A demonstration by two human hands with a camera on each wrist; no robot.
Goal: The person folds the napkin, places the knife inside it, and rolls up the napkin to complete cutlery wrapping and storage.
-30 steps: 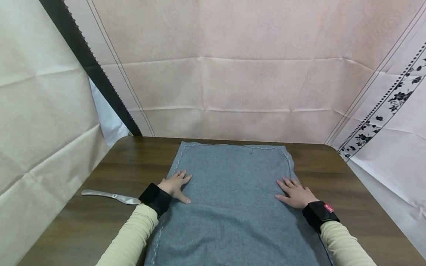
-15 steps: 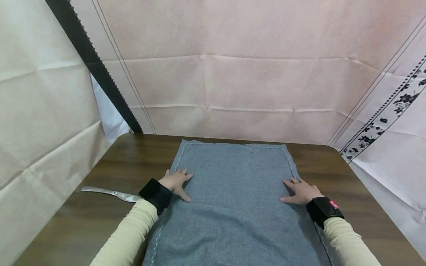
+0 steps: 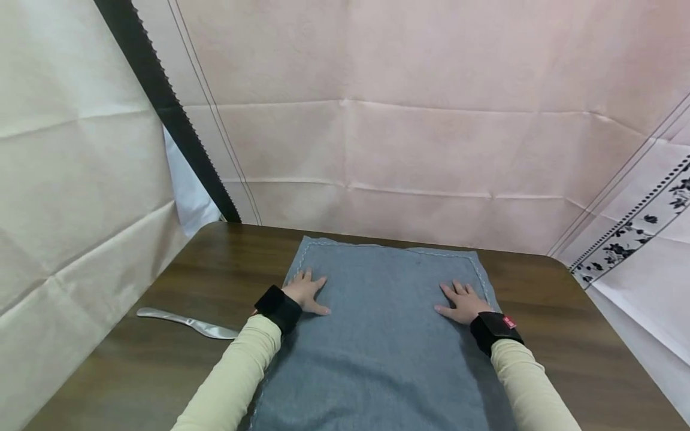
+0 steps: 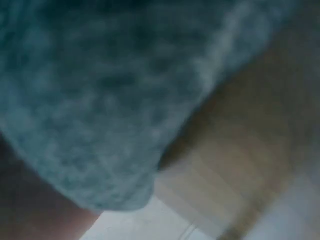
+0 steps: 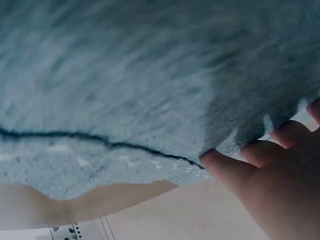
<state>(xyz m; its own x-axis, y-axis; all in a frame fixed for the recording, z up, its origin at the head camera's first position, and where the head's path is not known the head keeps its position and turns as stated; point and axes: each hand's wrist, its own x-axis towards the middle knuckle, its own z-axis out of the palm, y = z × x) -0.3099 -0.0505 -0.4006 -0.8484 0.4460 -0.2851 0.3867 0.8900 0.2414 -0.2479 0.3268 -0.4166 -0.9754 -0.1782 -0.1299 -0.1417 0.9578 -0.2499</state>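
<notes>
A blue-grey cloth [image 3: 377, 341] with a pale stitched line along its border lies spread on the table, with soft wrinkles in its nearer part. My left hand [image 3: 307, 294] rests on its left side, fingers spread. On the right side, my right hand [image 3: 462, 304] touches the cloth with its fingers apart. The right wrist view shows the fingertips of that hand [image 5: 280, 165] against the fabric, beside a dark line along the border. In the left wrist view the cloth [image 4: 100, 110] is blurred, and only a sliver of the hand [image 4: 45, 220] appears.
A silver table knife [image 3: 185, 321] lies left of the cloth, its blade end reaching the left forearm. The brown wooden table [image 3: 566, 335] has rounded far corners. Pale hanging sheets [image 3: 420, 149] stand behind it and at the sides.
The right hand first slid outward, and the wavy upper right edge straightened; then it moved inward over the cloth. The left hand stays near the left edge. The head view has shifted slightly.
</notes>
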